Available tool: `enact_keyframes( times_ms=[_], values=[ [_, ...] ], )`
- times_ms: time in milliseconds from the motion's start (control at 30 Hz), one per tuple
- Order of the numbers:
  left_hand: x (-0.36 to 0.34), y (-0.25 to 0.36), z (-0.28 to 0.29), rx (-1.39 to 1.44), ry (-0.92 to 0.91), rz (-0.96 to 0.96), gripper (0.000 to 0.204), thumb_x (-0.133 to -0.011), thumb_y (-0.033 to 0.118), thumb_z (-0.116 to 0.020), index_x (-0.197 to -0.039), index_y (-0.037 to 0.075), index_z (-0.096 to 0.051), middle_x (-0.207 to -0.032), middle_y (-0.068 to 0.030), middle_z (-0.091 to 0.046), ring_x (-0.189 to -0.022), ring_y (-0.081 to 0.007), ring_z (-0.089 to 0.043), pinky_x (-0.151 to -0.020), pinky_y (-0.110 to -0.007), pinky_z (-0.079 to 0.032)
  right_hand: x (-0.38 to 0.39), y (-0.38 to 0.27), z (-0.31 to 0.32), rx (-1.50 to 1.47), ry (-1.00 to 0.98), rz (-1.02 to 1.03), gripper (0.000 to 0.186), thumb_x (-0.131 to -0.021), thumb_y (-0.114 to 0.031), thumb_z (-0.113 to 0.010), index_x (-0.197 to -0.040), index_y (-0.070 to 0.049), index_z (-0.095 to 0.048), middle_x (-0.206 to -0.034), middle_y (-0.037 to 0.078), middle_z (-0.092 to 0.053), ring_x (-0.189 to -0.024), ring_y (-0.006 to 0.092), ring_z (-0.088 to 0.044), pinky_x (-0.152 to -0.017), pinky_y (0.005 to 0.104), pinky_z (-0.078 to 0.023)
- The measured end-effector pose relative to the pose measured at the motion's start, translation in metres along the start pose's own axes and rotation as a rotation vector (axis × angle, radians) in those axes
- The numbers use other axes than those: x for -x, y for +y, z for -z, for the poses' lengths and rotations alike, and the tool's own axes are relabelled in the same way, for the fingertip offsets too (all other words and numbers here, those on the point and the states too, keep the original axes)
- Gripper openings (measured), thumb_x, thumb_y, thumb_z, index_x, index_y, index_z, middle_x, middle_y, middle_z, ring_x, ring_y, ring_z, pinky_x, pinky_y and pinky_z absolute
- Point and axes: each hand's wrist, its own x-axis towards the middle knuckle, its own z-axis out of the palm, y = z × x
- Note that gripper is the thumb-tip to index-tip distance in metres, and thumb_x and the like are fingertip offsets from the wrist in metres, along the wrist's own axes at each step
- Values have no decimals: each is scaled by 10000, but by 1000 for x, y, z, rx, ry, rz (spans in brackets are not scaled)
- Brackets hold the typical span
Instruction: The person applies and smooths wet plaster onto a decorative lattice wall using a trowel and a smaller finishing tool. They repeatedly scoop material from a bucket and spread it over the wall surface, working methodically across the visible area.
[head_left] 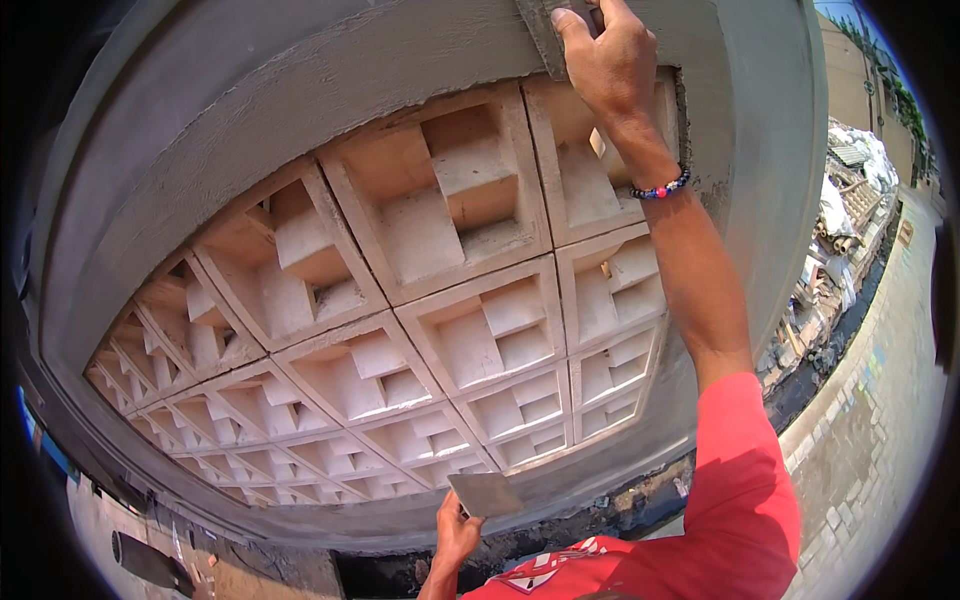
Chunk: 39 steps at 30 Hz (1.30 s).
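My right hand (610,62) is raised at the top of the view, fingers closed round a plastering trowel (543,36). The trowel's flat blade lies against the grey mortar band (400,62) just above the block screen; part of its grip is hidden by my fingers. Lower down, my left hand (458,535) grips the edge of a small flat grey plate (486,495), held in front of the wall's lower part. Pale hollow breeze blocks (470,270) fill the framed opening between my two hands. A beaded bracelet (662,186) circles my right wrist.
Smooth grey render (765,150) surrounds the opening on the right. Along the wall's foot runs a dark ditch (640,508). Rubble and sacks (845,215) are heaped at the right, beside a paved path (850,470). A black cylinder (150,562) lies at the lower left.
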Motion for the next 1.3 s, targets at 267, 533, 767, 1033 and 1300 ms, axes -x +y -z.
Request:
enact_keyframes(
  times_ms=[267, 533, 767, 1033, 1300],
  values=[
    [-3, -6, 14, 77, -14, -47, 397, -749, -119, -653, -1127, 0, -625, -1089, -74, -648, -985, -163, -617, -866, -301, -497, 53, -151, -28, -490, -362, 234, 274, -855, -137, -661, -1054, 49, -643, -911, 225, -667, -861, 372, -655, -784, 438, -539],
    [4, -38, 36, 146, 75, 65, 381, -732, -100, -670, -1097, -1, -634, -1037, -79, -650, -961, -177, -638, -843, -308, -507, -124, 11, 77, -237, -470, 83, 113, -872, -63, -636, -941, -8, -708, -815, 84, -684, -752, 105, -622, -642, 276, -502],
    [-20, -35, 12, -44, -6, -98, 355, -749, -134, -643, -1076, -1, -621, -1018, -59, -673, -948, -158, -635, -854, -305, -505, -197, 96, 117, 186, -714, 90, 79, -846, -101, -672, -858, -40, -720, -764, 64, -690, -693, 103, -607, -617, 285, -493],
    [-20, -27, -18, 103, -5, -46, 344, -754, -38, -721, -1089, 5, -651, -1050, -109, -660, -970, -207, -632, -857, -328, -495, -207, 110, 104, 320, -890, 173, 89, -816, -145, -713, -763, -77, -734, -706, 41, -697, -625, 100, -590, -589, 295, -483],
    [-19, -31, -20, 80, -6, -40, 377, -738, -64, -703, -1101, 18, -647, -1036, -104, -656, -954, -192, -627, -838, -311, -497, -211, 97, 89, 497, -1032, 581, 67, -775, -186, -753, -739, -130, -760, -699, 37, -710, -574, 94, -571, -566, 296, -469]
  ],
)
